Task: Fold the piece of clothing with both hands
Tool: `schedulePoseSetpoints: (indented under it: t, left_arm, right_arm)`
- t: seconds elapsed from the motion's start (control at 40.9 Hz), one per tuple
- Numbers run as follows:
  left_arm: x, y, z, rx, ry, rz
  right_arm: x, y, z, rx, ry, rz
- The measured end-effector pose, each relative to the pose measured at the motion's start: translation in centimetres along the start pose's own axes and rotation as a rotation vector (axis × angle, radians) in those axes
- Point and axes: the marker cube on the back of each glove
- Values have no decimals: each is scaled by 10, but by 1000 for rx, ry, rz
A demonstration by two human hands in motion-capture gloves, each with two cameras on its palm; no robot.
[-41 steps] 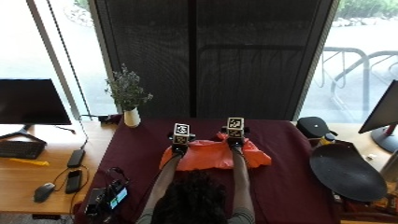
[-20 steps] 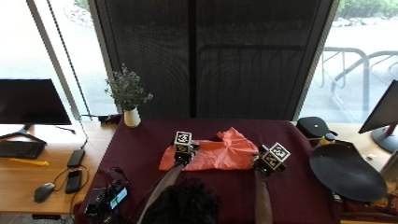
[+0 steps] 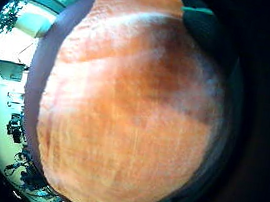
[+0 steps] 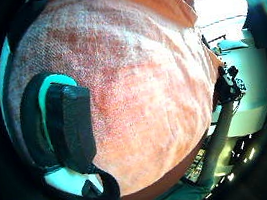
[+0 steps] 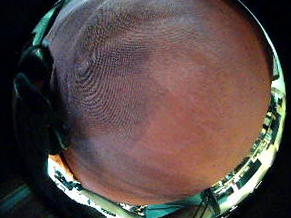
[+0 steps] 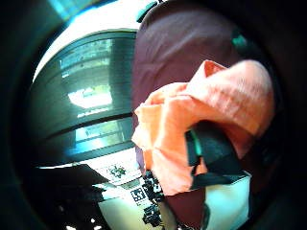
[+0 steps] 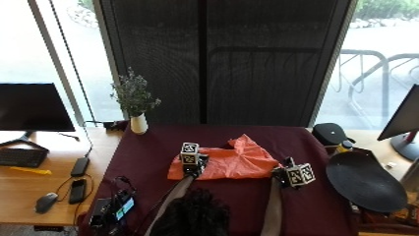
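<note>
Orange garment (image 7: 225,162) lies on the maroon tablecloth (image 7: 150,147). My left hand (image 7: 194,166) rests on its left end, anchoring it; finger state unclear. My right hand (image 7: 288,176) pinches its right edge, for folding.

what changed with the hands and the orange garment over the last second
The right hand left the orange garment and moved out to its right edge near the person, over the maroon tablecloth, dragging the fabric from a flat strip into a raised peak at the far side. It pinches a bunch of cloth, as its thumb side palm view shows. The left hand stayed on the garment's left part. The vase did not move.
</note>
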Motion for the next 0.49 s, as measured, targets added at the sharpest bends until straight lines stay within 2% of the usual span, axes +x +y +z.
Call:
schedulePoseSetpoints:
  t: [0.049,0.122,0.269,0.367,0.441,0.49]
  left_arm:
    - [3,-2,0,12,12,26]
    - [4,-2,-1,2,23,41]
    - [-12,-2,-27,42,-38,-45]
    - [-27,8,-79,135,6,-44]
    - [-41,35,-128,172,63,-45]
    - [-46,48,-150,198,88,-43]
  right_arm:
    - [0,-1,-4,53,-43,8]
    - [-2,9,-7,60,-98,38]
    - [-35,23,-7,71,-225,-13]
    - [-97,53,-9,37,-329,-190]
    - [-156,82,-3,32,-373,-381]
    - [-182,100,5,-1,-364,-452]
